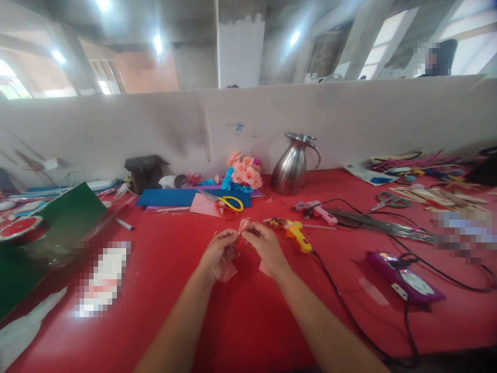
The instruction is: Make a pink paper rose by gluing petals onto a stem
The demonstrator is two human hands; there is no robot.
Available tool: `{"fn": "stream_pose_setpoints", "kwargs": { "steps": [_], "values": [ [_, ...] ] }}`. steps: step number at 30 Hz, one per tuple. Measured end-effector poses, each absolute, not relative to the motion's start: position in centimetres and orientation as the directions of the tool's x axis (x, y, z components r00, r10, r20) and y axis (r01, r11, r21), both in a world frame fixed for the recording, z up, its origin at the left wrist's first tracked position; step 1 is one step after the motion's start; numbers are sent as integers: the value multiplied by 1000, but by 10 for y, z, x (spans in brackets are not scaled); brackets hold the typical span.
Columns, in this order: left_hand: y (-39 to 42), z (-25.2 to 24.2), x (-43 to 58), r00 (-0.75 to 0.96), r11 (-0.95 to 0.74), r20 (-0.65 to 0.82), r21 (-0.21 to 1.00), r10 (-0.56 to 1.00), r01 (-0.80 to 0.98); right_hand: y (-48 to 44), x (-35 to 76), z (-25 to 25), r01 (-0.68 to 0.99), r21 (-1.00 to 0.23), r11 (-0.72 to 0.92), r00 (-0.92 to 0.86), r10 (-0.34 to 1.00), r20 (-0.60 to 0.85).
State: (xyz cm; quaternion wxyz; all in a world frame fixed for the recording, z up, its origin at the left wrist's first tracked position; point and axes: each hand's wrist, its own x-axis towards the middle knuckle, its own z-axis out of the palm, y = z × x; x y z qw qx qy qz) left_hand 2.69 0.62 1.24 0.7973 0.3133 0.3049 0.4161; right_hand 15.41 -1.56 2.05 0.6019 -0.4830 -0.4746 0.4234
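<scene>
My left hand (219, 254) and my right hand (264, 246) meet over the red table (248, 321), both with fingers pinched together. Between the fingertips sits a small pink paper piece (243, 225). More pink paper (228, 271) shows under my left palm. Just right of my right hand lies a yellow glue gun (295, 232) with a black cord. Yellow-handled scissors (226, 202) rest on a pink sheet (204, 205) behind my hands.
A steel jug (292, 165) and a bunch of pink paper flowers (244, 173) stand at the back by a white partition. A blue sheet (174, 197), a pink glue gun (315, 210), wires (380, 224), a purple device (406, 277) and green card (58, 223) lie around.
</scene>
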Motion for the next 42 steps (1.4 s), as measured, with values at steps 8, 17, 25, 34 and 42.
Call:
{"fn": "stream_pose_setpoints", "kwargs": {
  "steps": [8,17,25,34,42],
  "values": [
    [7,8,27,470,448,-208,749,858,-487,-15,154,18,-10,-983,182,214,961,175],
    [8,10,27,488,429,-153,735,859,-526,-18,152,20,-40,-987,155,193,970,145],
    [6,6,30,452,373,-125,772,883,-515,-17,152,17,46,-979,197,187,961,203],
    [3,11,31,461,376,-124,775,879,-508,-15,154,13,72,-976,207,196,956,218],
    [6,10,29,475,393,-124,757,871,-522,-18,152,18,0,-980,200,179,964,196]
  ]
}}
